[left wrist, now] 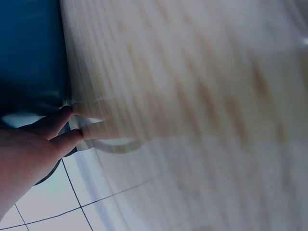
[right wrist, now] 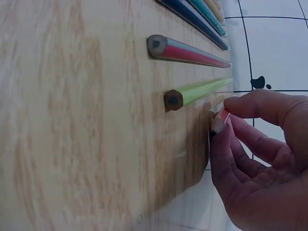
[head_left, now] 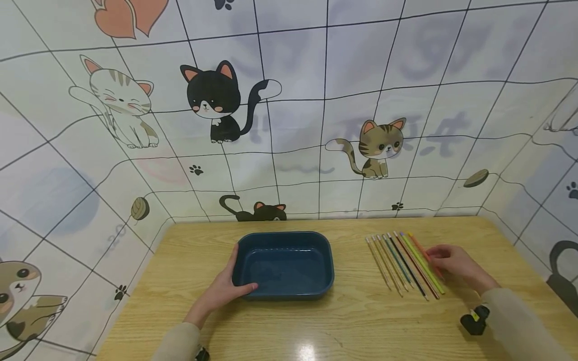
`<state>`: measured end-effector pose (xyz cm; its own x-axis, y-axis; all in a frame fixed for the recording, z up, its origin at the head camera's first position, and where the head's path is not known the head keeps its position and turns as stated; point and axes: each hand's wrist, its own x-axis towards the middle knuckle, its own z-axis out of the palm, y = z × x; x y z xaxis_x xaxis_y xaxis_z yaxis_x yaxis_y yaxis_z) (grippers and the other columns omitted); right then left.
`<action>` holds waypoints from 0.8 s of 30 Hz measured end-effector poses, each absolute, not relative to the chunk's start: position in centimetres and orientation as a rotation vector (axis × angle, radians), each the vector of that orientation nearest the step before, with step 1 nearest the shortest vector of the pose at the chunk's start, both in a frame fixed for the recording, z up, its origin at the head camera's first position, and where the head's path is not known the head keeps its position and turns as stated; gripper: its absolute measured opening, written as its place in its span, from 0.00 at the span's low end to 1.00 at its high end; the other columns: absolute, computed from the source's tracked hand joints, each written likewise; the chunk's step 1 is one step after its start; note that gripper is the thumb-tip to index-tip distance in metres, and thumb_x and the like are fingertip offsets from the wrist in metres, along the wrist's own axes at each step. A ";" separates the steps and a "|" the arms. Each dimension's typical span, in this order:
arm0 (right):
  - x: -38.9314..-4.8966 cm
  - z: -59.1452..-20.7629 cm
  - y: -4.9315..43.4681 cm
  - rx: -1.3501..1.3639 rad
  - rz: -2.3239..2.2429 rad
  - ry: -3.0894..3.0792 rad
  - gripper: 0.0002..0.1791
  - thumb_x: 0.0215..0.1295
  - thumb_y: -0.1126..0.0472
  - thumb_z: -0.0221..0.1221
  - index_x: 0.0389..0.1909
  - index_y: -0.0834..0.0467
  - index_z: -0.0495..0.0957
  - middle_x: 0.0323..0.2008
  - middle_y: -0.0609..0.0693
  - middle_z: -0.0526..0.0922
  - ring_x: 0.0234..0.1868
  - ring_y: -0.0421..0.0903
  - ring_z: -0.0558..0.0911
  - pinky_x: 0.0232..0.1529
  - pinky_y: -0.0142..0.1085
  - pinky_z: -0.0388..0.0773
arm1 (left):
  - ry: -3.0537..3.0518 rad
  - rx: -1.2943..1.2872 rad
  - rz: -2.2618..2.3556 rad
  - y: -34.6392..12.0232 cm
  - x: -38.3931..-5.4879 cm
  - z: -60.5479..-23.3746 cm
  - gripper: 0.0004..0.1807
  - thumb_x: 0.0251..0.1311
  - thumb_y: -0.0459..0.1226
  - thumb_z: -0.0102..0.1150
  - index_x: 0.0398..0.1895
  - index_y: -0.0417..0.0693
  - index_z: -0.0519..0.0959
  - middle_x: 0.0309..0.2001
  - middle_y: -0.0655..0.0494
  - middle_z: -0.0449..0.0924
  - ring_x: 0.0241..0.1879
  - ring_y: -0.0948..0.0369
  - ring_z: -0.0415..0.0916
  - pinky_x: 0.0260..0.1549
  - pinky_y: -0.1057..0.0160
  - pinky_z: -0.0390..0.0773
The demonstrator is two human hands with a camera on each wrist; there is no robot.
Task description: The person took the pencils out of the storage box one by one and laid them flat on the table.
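A deep dark blue rectangular dish (head_left: pixel 284 265) stands on the table. My left hand (head_left: pixel 226 281) rests against its left side, thumb lying over the near rim and fingers spread along the left wall. The left wrist view shows fingers (left wrist: pixel 53 127) touching the dish (left wrist: pixel 31 57) low down. On the right, my right hand (head_left: pixel 458 263) pinches an orange pencil (right wrist: pixel 220 120) between thumb and index finger, at the right end of a row of pencils. Next to it lie a yellow-green pencil (right wrist: pixel 197 93) and a red pencil (right wrist: pixel 187 52).
Further left in the row are a dark blue pencil (right wrist: pixel 192 20), a teal pencil (right wrist: pixel 209 17) and several wood-coloured pencils (head_left: pixel 379 263). The wooden table (head_left: pixel 289 326) meets a cat-patterned cloth (head_left: pixel 298 150) at the back and sides.
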<state>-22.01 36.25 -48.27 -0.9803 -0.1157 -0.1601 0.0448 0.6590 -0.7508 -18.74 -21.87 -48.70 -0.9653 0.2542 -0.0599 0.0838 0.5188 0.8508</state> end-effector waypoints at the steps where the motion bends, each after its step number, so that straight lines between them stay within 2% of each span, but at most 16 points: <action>1: -22.0 -48.3 36.2 -0.047 -1.211 2.684 0.21 0.69 0.64 0.56 0.52 0.79 0.70 0.44 0.66 0.78 0.41 0.49 0.77 0.37 0.36 0.75 | 2.579 0.291 1.431 -21.9 -18.7 -48.7 0.65 0.51 0.45 0.73 0.77 0.50 0.32 0.76 0.44 0.33 0.73 0.43 0.36 0.66 0.40 0.46; 14: -21.7 -48.5 35.6 -0.002 -1.213 2.720 0.20 0.67 0.63 0.58 0.50 0.78 0.71 0.38 0.59 0.79 0.37 0.47 0.76 0.32 0.34 0.75 | 2.652 0.324 1.319 -21.6 -19.2 -48.3 0.64 0.51 0.49 0.72 0.77 0.45 0.33 0.76 0.40 0.36 0.72 0.42 0.41 0.65 0.41 0.49; 24: -21.8 -48.5 35.9 -0.010 -1.223 2.704 0.22 0.69 0.61 0.57 0.51 0.78 0.70 0.41 0.63 0.78 0.39 0.47 0.76 0.34 0.32 0.75 | 2.730 0.332 1.193 -21.5 -19.7 -48.3 0.63 0.53 0.53 0.69 0.77 0.42 0.33 0.75 0.39 0.41 0.70 0.41 0.50 0.64 0.43 0.55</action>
